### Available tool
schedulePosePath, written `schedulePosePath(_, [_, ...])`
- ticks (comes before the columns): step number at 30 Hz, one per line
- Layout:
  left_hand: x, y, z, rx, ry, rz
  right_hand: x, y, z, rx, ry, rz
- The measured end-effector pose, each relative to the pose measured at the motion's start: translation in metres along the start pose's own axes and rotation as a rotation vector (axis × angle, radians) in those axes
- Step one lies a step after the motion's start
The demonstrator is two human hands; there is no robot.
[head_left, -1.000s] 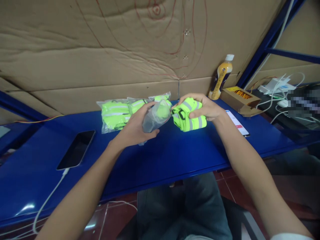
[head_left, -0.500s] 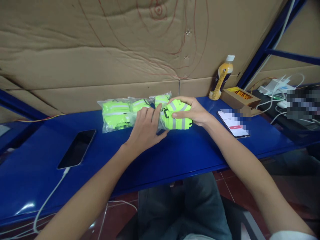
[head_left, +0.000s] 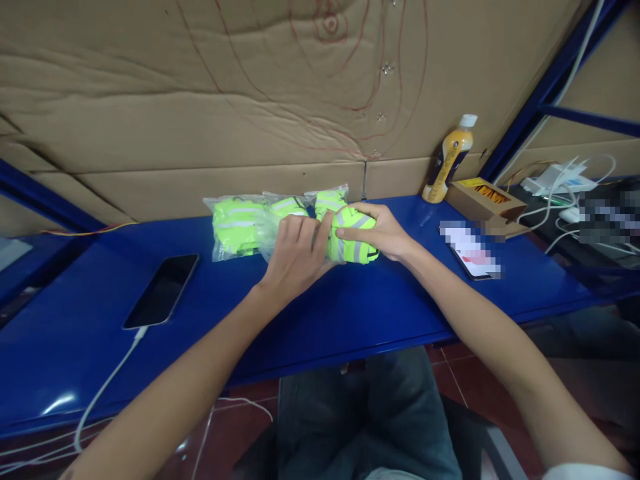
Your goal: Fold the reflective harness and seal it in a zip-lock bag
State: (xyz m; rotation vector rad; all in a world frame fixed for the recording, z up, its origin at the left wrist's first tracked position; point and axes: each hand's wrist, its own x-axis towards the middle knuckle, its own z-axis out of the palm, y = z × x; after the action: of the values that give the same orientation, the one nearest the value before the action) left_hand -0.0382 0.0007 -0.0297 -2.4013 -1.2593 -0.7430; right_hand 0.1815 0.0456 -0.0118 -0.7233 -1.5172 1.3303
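Note:
A folded neon-yellow reflective vest (head_left: 354,249) with grey stripes and black trim is in my right hand (head_left: 385,230), thumb across its front and fingers behind its top. My left hand (head_left: 297,250) is closed on a clear plastic bag (head_left: 267,250), whose mouth lies around or against the vest's left end; the fingers hide how far in it sits. Behind the hands, on the blue table (head_left: 320,320), lie a bagged yellow vest (head_left: 235,230) at the left, another bagged vest (head_left: 290,205) in the middle and a third bagged vest (head_left: 330,200) at the right.
A phone (head_left: 163,290) on a white cable lies at the left; a second phone (head_left: 467,250), lit, lies at the right. A yellow-labelled bottle (head_left: 450,163) and an open cardboard box (head_left: 485,203) stand at the back right, near white cables. A cardboard wall (head_left: 200,133) closes the back.
My right hand has moved the vest left, closer against my left hand, and less of it shows. The black buckle on its front is now covered. The view has shifted slightly.

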Motion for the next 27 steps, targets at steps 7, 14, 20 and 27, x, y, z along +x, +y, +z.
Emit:
schedulePosePath(7, [0.002,-0.006,0.001,0.009,0.09,-0.069,-0.003,-0.003,0.007,-0.176,-0.004,-0.186])
schedulePosePath(14, [-0.001,-0.011,0.005,-0.064,0.045,0.042,-0.005,0.002,0.008,-0.252,-0.138,-0.123])
schedulePosePath(20, [-0.004,-0.013,0.014,-0.041,0.149,0.089,-0.015,0.0,0.02,-0.449,0.005,-0.228])
schedulePosePath(27, [-0.004,-0.001,0.011,0.123,0.223,0.06,-0.012,0.01,0.031,-0.435,0.217,-0.219])
